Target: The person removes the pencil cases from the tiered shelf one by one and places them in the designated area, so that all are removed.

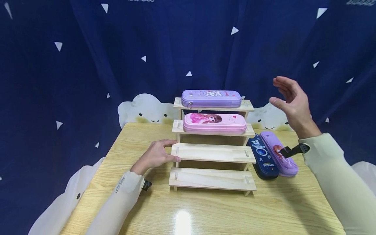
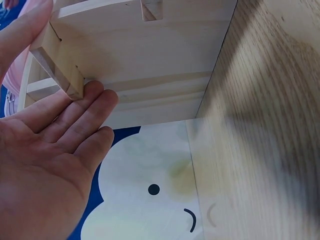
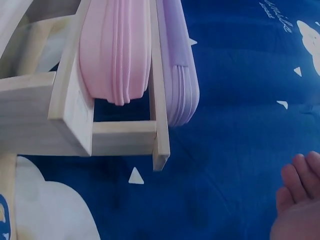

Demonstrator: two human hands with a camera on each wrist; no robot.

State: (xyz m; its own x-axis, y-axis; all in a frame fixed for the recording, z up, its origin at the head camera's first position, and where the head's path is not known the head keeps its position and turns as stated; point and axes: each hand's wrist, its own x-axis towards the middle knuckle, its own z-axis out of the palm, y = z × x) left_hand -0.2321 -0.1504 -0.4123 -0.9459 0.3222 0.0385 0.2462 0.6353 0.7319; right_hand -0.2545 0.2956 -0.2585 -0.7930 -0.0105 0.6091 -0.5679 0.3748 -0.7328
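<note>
A wooden step rack with stacked tiers (image 1: 213,152) stands on the table. My left hand (image 1: 157,154) grips the left end of its second tier from the bottom, thumb at the front edge and fingers behind; in the left wrist view the fingers (image 2: 102,100) lie against the wood. A lilac pencil case (image 1: 211,99) lies on the top tier and a pink pencil case (image 1: 215,123) with a doll picture on the tier below. My right hand (image 1: 293,104) is raised in the air to the right of the rack, fingers and thumb apart, holding nothing.
Right of the rack, a dark blue space pencil case (image 1: 263,157) and a purple pencil case (image 1: 279,153) lie side by side on the wood-grain table (image 1: 141,209). Behind hangs a navy curtain (image 1: 164,39) with white triangles and smiling clouds (image 1: 145,109).
</note>
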